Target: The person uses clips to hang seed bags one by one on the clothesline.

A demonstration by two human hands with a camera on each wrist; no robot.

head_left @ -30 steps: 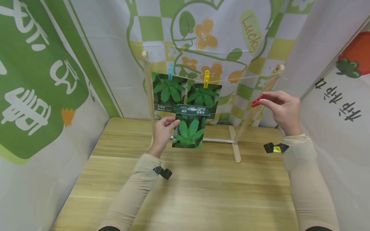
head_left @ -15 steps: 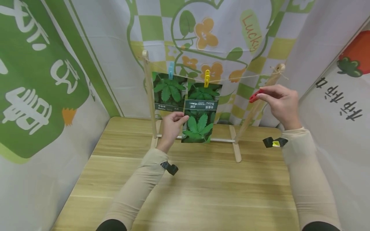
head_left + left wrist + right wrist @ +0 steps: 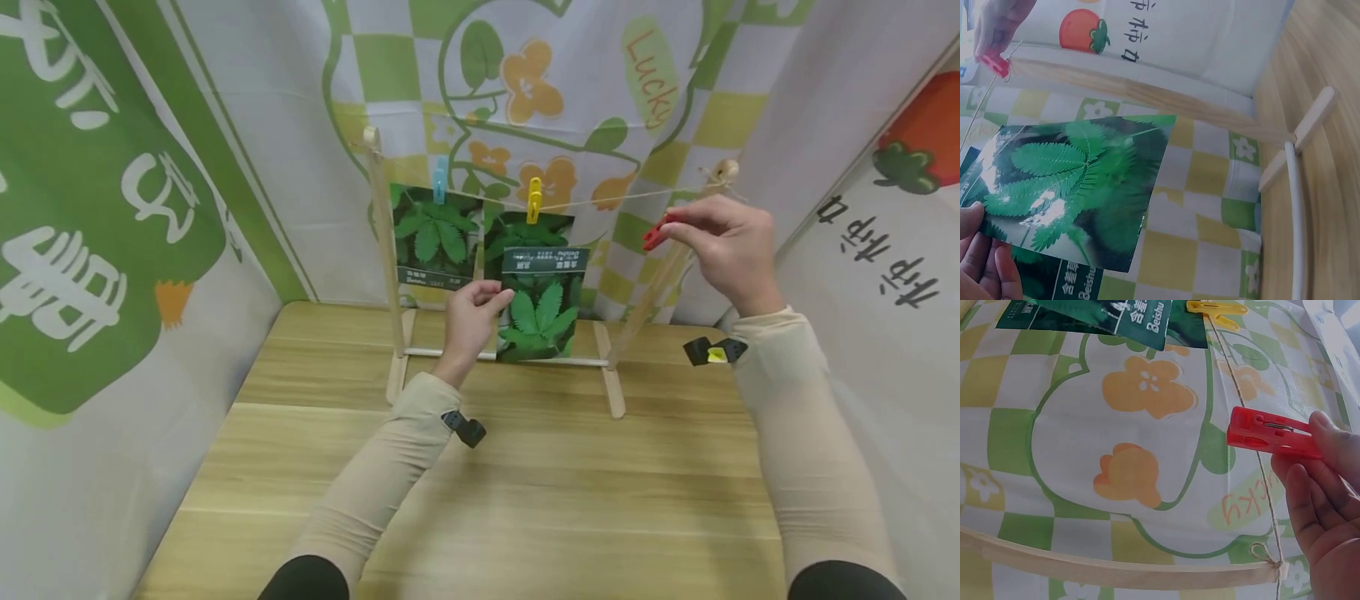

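My left hand (image 3: 471, 321) pinches the left edge of a green leaf-printed seed packet (image 3: 542, 308). In the head view this packet overlaps another packet (image 3: 495, 242) hung from the string by a yellow clothespin (image 3: 534, 201). Farther left, a blue clothespin (image 3: 439, 181) holds a third packet (image 3: 435, 237) on the line. My right hand (image 3: 731, 250) pinches a red clothespin (image 3: 656, 232) between thumb and fingers, near the right post. In the right wrist view the red clothespin (image 3: 1272, 432) overlaps the string (image 3: 1235, 381), its clamping end pointing away from the fingers.
A wooden rack with a left post (image 3: 386, 250) and a right post (image 3: 652, 292) stands at the back of the wooden table (image 3: 525, 492). A white crossbar (image 3: 585, 362) joins its feet. Printed curtains (image 3: 517, 50) hang right behind it.
My left hand has carried the seed packet rightward and up, from below the hanging packets to in front of the yellow-pinned one. The right hand, with the red clothespin, has shifted slightly left and up.
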